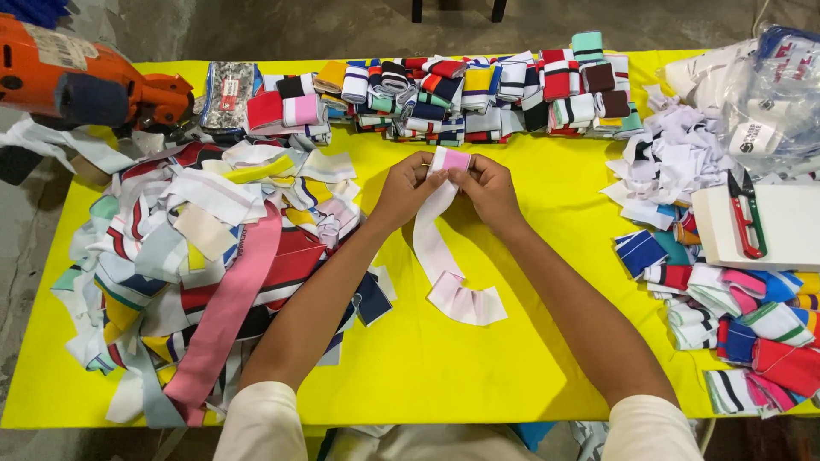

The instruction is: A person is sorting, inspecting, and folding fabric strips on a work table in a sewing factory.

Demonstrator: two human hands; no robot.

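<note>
Both hands meet over the middle of the yellow table (530,341). My left hand (406,186) and my right hand (485,186) pinch the top end of a white knit strip with a pink band (431,243). The strip hangs down from my fingers and curls on the table toward me, ending in a wider white piece. Its top end is folded over between my thumbs.
A loose heap of mixed colour strips (196,256) covers the left side. Rolled bundles (461,90) line the far edge. More folded bundles (743,329) lie right, by a white box (790,235) with red snips (746,218). An orange power tool (77,81) sits far left, clear plastic bags (769,94) far right.
</note>
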